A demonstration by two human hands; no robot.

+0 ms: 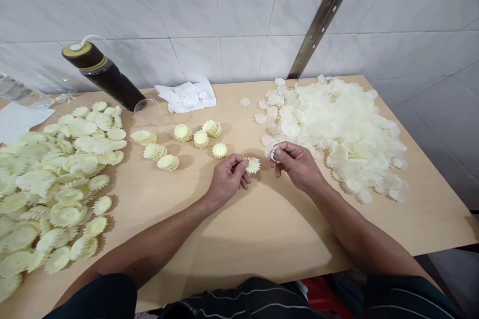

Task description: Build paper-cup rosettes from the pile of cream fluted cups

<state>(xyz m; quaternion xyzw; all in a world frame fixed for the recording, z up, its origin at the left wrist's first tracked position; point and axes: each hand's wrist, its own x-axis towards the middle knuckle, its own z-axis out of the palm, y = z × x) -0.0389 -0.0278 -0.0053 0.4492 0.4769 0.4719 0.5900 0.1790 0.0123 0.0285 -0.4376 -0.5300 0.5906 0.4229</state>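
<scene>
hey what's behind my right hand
Behind your right hand, the heap of pale toothed discs spreads over the tabletop, with the tiled wall beyond. Whatever your hand itself covers is hidden.

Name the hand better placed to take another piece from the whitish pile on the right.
Probably the right hand: it is nearer the whitish pile, though it holds a white piece. The left hand is farther away and holds a yellowish flower-shaped piece.

A: Back left?
B: Dark bottle (pixel 121 87), yellow-topped cap (pixel 83 55). Clear plastic disc (pixel 148 111) just beside; crumpled white tissue (pixel 187 95) to the right.
A: Far left?
B: Clear bottle (pixel 22 92), white paper (pixel 19 122) near it.
A: Behind?
B: Tiled wall (pixel 247 5), slotted metal bar (pixel 324 17).
</scene>
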